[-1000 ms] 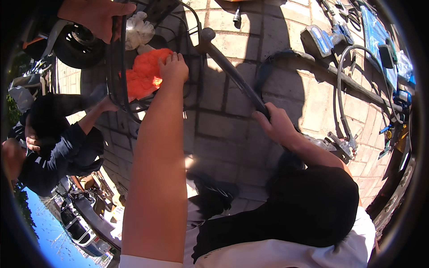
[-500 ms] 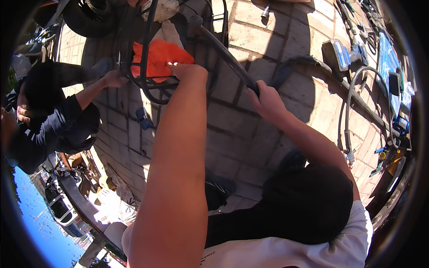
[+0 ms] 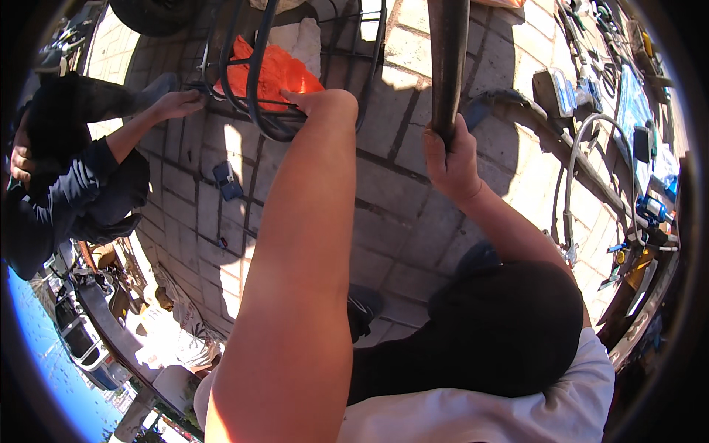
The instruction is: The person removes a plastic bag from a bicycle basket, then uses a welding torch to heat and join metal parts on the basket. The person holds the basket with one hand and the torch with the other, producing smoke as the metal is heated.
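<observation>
My right hand (image 3: pixel 452 159) is closed round the dark handle of a hammer (image 3: pixel 447 66). The handle rises toward the upper edge, and the hammer's head lies outside the picture. My left hand (image 3: pixel 310 100) reaches forward to a crumpled orange cloth (image 3: pixel 269 72), its thumb and fingers closed on the cloth's near right part. Some of those fingers are hidden. The cloth lies within a black tubular metal frame (image 3: pixel 257 81), beside its bent bars. At the left, another person's hand (image 3: pixel 181 104) is at a thin rod by the frame.
Brick paving (image 3: pixel 399 214) spreads below, with a small blue-grey box (image 3: pixel 227 181) on it. A black tyre (image 3: pixel 151 15) is at the upper left. A grey hose (image 3: pixel 572 166) and several tools lie at the right. The other person's dark sleeve (image 3: pixel 63 196) is at the left.
The hammer has swung upward and right from beside the frame, and its head has left the picture. My left hand stays at the cloth. The other person's hand has shifted slightly left.
</observation>
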`<state>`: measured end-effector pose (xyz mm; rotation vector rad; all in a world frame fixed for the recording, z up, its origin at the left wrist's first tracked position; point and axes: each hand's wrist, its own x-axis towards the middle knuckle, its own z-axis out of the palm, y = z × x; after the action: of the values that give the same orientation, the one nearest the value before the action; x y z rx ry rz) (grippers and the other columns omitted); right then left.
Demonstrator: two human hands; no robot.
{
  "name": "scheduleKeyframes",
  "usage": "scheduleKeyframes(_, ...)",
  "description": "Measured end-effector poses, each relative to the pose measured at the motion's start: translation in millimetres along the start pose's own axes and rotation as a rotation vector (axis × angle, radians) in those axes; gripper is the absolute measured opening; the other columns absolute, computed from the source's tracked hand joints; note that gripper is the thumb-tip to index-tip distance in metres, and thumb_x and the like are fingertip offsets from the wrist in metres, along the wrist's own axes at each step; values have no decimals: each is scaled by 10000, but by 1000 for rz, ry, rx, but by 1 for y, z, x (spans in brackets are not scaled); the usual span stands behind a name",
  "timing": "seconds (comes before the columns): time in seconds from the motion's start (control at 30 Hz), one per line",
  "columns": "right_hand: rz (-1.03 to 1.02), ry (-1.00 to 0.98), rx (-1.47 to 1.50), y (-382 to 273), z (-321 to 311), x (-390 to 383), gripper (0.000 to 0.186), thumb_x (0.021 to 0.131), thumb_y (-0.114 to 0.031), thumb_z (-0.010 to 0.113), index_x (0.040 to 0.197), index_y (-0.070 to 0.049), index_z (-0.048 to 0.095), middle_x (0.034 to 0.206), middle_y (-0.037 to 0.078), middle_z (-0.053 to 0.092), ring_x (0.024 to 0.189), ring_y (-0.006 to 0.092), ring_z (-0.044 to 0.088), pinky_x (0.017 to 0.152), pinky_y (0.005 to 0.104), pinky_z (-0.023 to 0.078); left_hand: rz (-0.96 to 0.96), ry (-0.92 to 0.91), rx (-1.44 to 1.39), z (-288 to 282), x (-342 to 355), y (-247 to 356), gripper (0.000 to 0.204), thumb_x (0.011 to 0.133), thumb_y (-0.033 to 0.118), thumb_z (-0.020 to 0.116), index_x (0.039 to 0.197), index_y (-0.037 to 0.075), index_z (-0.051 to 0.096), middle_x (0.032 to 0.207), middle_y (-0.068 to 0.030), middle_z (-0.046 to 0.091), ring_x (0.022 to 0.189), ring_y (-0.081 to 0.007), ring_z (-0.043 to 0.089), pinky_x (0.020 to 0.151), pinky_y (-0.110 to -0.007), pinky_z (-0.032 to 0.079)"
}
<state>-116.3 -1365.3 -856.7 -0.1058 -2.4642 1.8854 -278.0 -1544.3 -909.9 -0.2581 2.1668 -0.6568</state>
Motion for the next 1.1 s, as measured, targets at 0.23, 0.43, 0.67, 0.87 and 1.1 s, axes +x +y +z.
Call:
scheduleKeyframes(0.23, 142, -176, -452, 17, 2, 14, 372, 929, -320, 645, 895, 11, 479, 725, 259, 616, 755, 445, 637, 639, 510, 467, 75, -42, 170, -2, -10, -7, 585, 890, 508, 542, 1358, 159, 556, 1493, -97, 451, 1400, -301, 369, 1163, -573, 188)
scheduleKeyframes(0.43, 190, -8, -267, 6, -68, -44, 312, 942, -282, 643, 878, 4, 537, 650, 189, 585, 604, 358, 581, 579, 404, 437, 254, -11, 386, -12, -68, 5, 601, 878, 556, 579, 1337, 168, 583, 1486, -102, 460, 1397, -306, 369, 1157, -584, 198)
scheduleKeyframes(0.67, 578, 64, -226, 16, -165, -137, 396, 944, -364, 637, 981, 29, 612, 680, 76, 599, 604, 161, 526, 572, 337, 429, 1217, -14, -47, 52, -218, -46, 498, 982, 397, 517, 1294, 9, 545, 1300, -196, 569, 1274, -350, 494, 1133, -538, 309)
scheduleKeyframes(0.87, 1153, 73, -224, 29, -200, -220, 384, 902, -341, 676, 1001, 27, 625, 750, 94, 633, 673, 231, 601, 635, 374, 471, 1097, -195, -216, 11, -281, -169, 491, 969, 333, 581, 1313, -16, 554, 1257, -199, 615, 1182, -352, 566, 1024, -444, 430)
scheduleKeyframes(1.1, 1028, 169, -330, 54, -190, -254, 385, 881, -338, 687, 979, 27, 616, 762, 136, 635, 699, 271, 614, 659, 399, 478, 1292, -142, -781, -16, -345, -198, 497, 928, 306, 666, 1294, -20, 582, 1255, -195, 615, 1166, -356, 586, 968, -392, 468)
